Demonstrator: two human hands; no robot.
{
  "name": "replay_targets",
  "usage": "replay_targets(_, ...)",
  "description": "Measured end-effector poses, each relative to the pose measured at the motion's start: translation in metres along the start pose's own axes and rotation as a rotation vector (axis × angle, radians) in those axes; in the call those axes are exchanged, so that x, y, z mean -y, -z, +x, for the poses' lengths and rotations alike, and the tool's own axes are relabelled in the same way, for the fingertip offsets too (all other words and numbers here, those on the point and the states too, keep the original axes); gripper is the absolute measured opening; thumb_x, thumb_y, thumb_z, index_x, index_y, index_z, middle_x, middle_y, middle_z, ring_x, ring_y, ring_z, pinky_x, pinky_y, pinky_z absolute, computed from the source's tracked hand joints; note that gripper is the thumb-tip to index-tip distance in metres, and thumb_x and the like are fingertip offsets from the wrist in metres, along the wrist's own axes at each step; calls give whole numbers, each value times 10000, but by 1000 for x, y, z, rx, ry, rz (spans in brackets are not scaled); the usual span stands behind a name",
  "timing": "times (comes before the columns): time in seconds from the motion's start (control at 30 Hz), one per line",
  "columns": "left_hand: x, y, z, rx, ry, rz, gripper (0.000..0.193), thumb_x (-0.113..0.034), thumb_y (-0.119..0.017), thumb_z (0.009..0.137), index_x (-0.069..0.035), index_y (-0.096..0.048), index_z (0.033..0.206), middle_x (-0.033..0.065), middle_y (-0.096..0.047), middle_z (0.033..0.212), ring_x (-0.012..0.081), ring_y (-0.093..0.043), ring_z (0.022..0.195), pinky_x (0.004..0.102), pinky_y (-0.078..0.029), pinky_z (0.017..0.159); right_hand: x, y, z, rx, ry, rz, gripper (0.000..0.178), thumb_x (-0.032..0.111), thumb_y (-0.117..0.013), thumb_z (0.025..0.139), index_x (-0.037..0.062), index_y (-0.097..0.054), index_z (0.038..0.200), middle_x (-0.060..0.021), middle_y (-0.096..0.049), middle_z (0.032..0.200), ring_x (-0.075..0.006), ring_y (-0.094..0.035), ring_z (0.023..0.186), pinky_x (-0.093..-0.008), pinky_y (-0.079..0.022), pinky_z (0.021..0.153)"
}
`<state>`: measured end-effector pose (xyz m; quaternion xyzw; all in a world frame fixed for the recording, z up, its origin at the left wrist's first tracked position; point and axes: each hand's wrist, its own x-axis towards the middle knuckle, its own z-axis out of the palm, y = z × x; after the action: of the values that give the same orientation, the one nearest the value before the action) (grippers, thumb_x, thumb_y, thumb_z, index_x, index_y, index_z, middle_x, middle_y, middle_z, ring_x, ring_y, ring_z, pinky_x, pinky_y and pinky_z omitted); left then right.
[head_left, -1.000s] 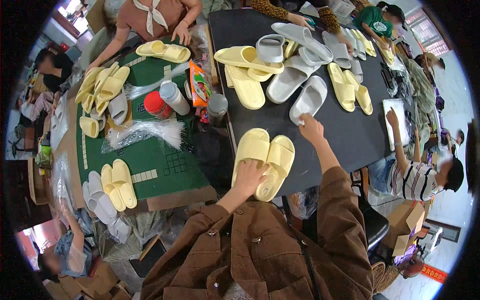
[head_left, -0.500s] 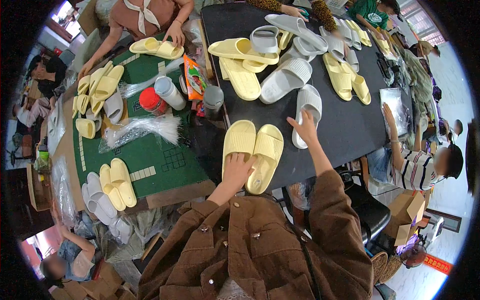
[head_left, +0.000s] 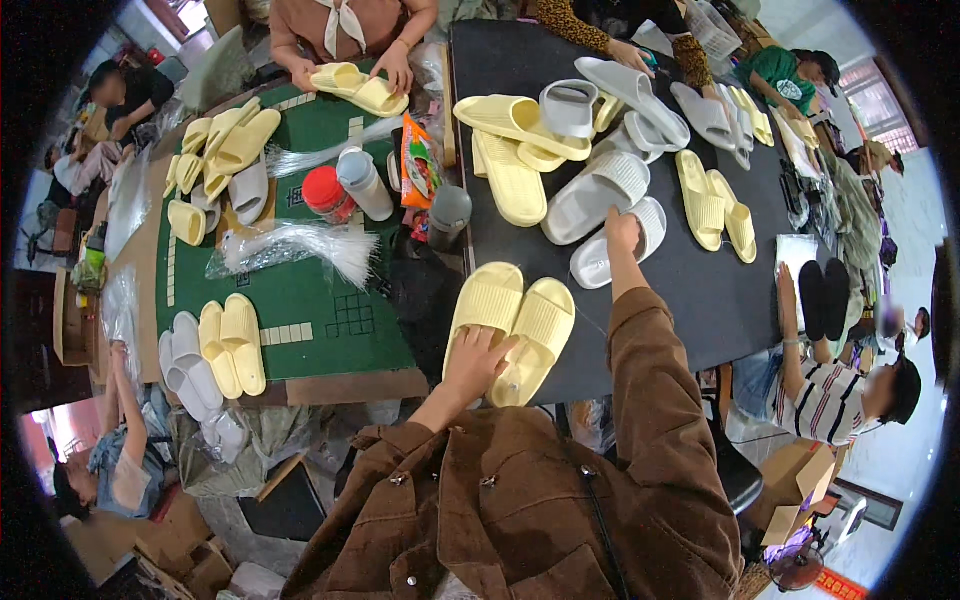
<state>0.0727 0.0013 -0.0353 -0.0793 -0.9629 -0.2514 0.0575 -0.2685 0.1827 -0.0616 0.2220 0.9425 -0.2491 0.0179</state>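
Had the left hand (head_left: 474, 362) on a pair of yellow slippers (head_left: 541, 322) at the near edge of the black table (head_left: 690, 310), fingers at the strap opening of the left slipper, thumb spread apart toward the right one. Could not tell whether closed on the pair or merely resting there. Held the right arm outstretched, with the right hand (head_left: 624, 235) between an upper grey slipper (head_left: 590, 205) and a lower grey slipper (head_left: 597, 262), fingers bunched. Could not tell, for hidden fingertips, whether pinching either. Had stacked yellow slippers (head_left: 515, 190) just beyond, left of the greys, and another yellow pair (head_left: 703, 205) off to the right. Saw on the green surface (head_left: 310, 362) at the left a red jar (head_left: 328, 193) beside a white bottle (head_left: 366, 190), an orange packet (head_left: 417, 165) near both, and a bundle of clear strands (head_left: 320, 250) on the nearer side. Noticed a co-worker's hand (head_left: 395, 70) at yellow slippers along the far edge, and a person in a striped top (head_left: 815, 400) at the right.
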Motion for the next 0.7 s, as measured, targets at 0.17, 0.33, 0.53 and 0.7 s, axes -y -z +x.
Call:
replay_targets(0.17,-3,2,2,31,26,21,449,-249,-660,768,-208,-556,1202,117,-486,1072,329,-450,1036,486,-379,884,-58,36,-2,68,107,-11,617,440,-565,801,-61,-567,1161,-316,-520,1221,-462,-506,1127,-475,-383,977)
replay_targets(0.33,-1,-4,1,91,15,96,453,-261,-646,790,-192,-525,1221,121,-485,1046,324,-448,1016,485,-370,883,-141,79,-56,100,218,-57,566,404,-585,816,-130,-604,1002,-363,-578,1024,-462,-541,1050,-475,-392,917)
replay_targets(0.53,-7,-3,0,155,53,150,514,-263,-673,771,-187,-488,1245,133,-486,1089,346,-437,1067,529,-372,886,-184,66,-175,-74,276,-8,517,335,-595,829,-165,-592,959,-343,-537,1083,-466,-543,993,-479,-430,858)
replay_targets(0.7,-9,0,0,120,53,88,544,-239,-675,762,-166,-471,1261,111,-488,1106,354,-422,1099,565,-349,911,-185,70,-207,-56,195,-60,558,406,-589,846,-126,-580,1013,-308,-526,1115,-467,-532,1006,-486,-431,858)
